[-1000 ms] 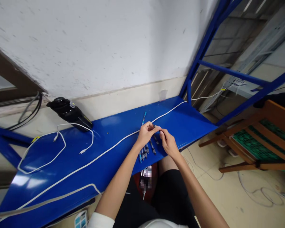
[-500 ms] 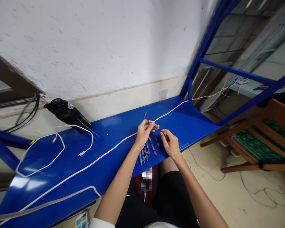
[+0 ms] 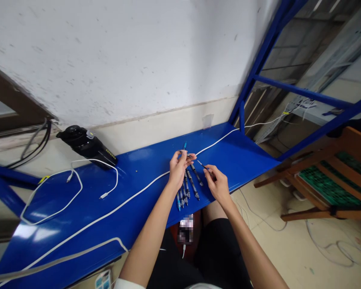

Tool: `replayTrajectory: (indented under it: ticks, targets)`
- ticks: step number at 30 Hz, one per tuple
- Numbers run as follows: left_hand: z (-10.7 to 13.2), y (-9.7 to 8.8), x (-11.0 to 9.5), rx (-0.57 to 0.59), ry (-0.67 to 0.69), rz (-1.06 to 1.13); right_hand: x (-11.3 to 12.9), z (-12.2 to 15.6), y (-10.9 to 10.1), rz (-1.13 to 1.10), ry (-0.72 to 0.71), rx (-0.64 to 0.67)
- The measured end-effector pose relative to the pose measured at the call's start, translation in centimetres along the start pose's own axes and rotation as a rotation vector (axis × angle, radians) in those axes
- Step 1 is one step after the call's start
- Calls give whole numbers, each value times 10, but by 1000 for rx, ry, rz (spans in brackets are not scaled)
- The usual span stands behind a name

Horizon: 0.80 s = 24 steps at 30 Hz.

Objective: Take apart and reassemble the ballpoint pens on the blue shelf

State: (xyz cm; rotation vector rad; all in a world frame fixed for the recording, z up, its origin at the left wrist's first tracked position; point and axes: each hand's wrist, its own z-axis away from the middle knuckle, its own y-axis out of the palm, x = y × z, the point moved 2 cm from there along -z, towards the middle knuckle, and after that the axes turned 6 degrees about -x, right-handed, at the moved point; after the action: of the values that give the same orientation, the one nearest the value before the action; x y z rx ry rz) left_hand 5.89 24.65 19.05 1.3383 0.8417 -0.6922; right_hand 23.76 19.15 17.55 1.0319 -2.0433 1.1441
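My left hand (image 3: 178, 165) is closed over the blue shelf, thumb and fingers pinching a small dark pen part (image 3: 189, 156); most of it is hidden by the fingers. To its right, my right hand (image 3: 215, 180) grips a dark pen piece (image 3: 205, 167) whose thin pale end points up and left towards the left hand. A small gap separates the two pieces. Below and between the hands lie several clear-and-dark pens (image 3: 193, 187), side by side. A blue pen (image 3: 178, 200) lies at the left of this row, and another blue-tipped pen (image 3: 185, 145) shows beyond my left hand.
A white cable (image 3: 132, 197) crosses the blue shelf (image 3: 144, 160) and runs beneath my left hand. A black bottle (image 3: 88, 146) leans by the wall, near a looped white charging cable (image 3: 81, 186). A blurred-out device (image 3: 185, 229) sits below the shelf edge. A wooden chair (image 3: 333, 180) stands right.
My hands have moved slightly apart, the left one to the left. The pen piece in my right hand is now separate from the left hand, its thin pale end exposed.
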Motion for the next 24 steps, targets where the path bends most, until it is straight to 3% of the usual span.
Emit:
replayTrajectory:
  ticks: [19, 24]
  targets:
    - [7, 9, 6, 207, -46, -195, -1, 0, 1, 7, -15, -6]
    - [6, 9, 7, 182, 3, -154, -3, 2, 1, -1, -7, -3]
